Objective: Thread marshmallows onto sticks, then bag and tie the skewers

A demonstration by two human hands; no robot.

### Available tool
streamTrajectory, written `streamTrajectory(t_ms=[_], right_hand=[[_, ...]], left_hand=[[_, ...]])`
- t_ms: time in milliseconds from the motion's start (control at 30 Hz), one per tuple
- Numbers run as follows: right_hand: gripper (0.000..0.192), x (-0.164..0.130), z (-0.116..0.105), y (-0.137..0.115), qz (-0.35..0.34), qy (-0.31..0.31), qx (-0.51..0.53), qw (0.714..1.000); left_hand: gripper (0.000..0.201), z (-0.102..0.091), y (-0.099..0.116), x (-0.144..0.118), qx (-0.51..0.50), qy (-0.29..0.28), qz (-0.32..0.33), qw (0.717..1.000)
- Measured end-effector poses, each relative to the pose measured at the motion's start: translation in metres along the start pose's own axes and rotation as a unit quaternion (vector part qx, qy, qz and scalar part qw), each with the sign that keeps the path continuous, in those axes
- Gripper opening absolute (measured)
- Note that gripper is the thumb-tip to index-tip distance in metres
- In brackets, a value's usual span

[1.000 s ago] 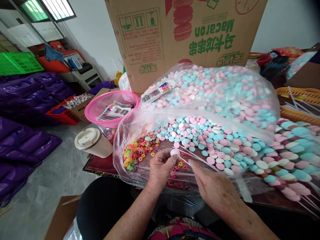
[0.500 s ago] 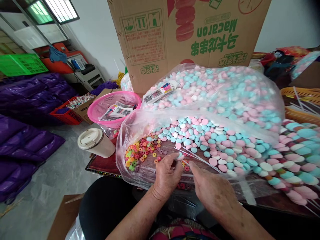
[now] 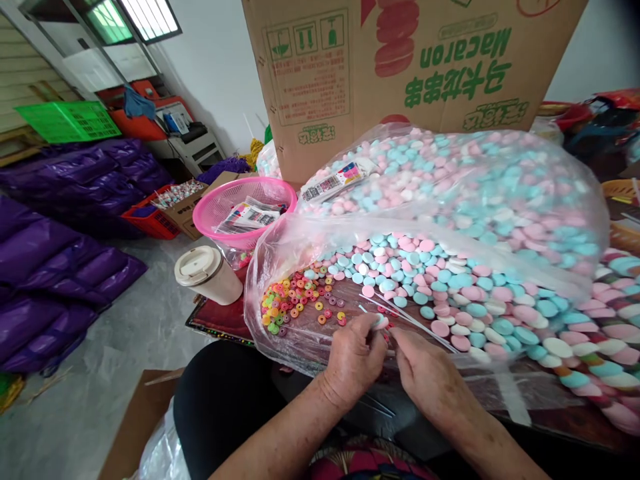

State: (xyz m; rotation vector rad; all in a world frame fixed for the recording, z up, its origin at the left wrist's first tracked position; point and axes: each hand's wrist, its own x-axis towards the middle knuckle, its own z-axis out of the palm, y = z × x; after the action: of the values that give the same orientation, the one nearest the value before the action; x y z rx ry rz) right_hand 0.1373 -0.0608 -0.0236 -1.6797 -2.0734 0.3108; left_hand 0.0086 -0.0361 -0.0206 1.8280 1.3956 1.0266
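My left hand (image 3: pixel 353 357) pinches a small pastel candy disc (image 3: pixel 381 323), white and pink with some blue, between thumb and fingertips. The tip of a thin white stick (image 3: pixel 363 309) shows just beyond those fingers. My right hand (image 3: pixel 430 373) is closed close beside it, fingertips at the candy, apparently on the stick's other end, which its fingers mostly hide. More white sticks (image 3: pixel 415 321) lie on the table behind my hands. Pink, blue and white candy discs (image 3: pixel 440 287) spread out of a clear plastic bag (image 3: pixel 450 223). Colourful ring candies (image 3: pixel 293 297) lie to the left.
A lidded cup (image 3: pixel 209 275) stands at the table's left edge, near a pink basket (image 3: pixel 210 230) holding printed packets. A large cardboard box (image 3: pixel 325 147) rises behind the bag. Skewered candies (image 3: pixel 607 357) are piled at the right. Purple bundles (image 3: pixel 55 280) fill the left floor.
The view has turned slightly left, so everything sits further right. My hands have come closer together, and the stick's tip now shows beyond my left fingers.
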Motion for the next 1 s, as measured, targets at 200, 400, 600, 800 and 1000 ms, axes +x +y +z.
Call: streamTrajectory(t_ms=[200,400,600,800,1000], right_hand=[[0.029,0.004,-0.006,0.013,0.058,0.071,0.142,0.986],[0.032,0.003,-0.015,0.001,0.052,-0.032,0.193,0.979],[0.032,-0.009,0.008,-0.011,-0.005,-0.058,0.102,0.993],[0.027,-0.009,0.015,-0.019,0.002,-0.084,0.003,0.996],[0.024,-0.01,0.009,-0.028,0.007,-0.148,-0.072,0.986]], left_hand=[[0.044,-0.038,-0.024,-0.005,0.072,-0.055,-0.072,0.993],[0.023,-0.072,-0.044,0.011,0.289,-0.071,-0.134,0.945],[0.011,-0.066,-0.044,0.012,0.128,-0.051,-0.193,0.972],[0.015,-0.057,-0.03,0.0,-0.256,0.015,-0.342,0.904],[0.01,-0.043,-0.03,-0.006,-0.188,0.034,-0.288,0.939]])
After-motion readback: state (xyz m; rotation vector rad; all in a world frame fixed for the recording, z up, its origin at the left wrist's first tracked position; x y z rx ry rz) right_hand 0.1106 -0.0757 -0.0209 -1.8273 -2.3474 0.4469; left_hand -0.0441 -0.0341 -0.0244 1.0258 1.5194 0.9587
